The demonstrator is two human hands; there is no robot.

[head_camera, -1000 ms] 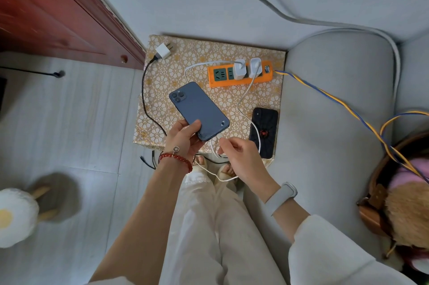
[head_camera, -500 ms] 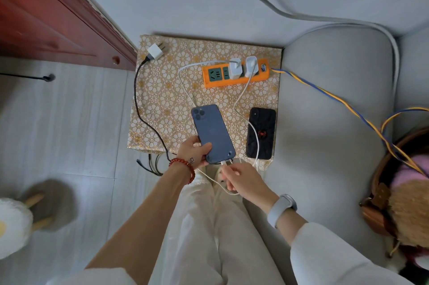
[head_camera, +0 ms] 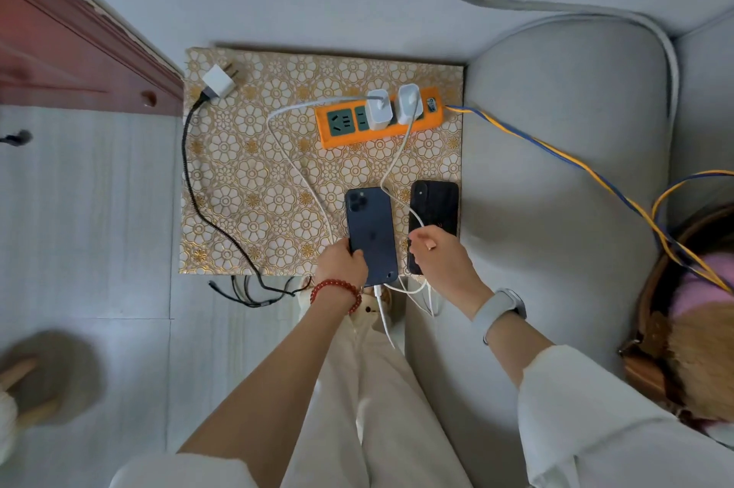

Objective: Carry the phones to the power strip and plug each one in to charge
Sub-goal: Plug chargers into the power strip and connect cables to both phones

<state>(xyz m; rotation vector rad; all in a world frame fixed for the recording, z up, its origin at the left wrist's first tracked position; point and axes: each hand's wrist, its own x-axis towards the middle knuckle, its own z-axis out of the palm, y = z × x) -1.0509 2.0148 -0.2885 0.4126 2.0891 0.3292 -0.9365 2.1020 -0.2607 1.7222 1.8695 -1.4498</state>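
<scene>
The blue phone lies lengthwise away from the person on the mat, cable in its near end, left hand gripping its near left edge. Just right, parallel, the black phone lies under the right hand, which pinches a white cable; the strip lies beyond both

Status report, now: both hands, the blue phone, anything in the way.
Left hand grips blue phone flat on patterned mat, white cable in its port. Right hand pinches second white cable over black phone. Nothing blocking.
</scene>
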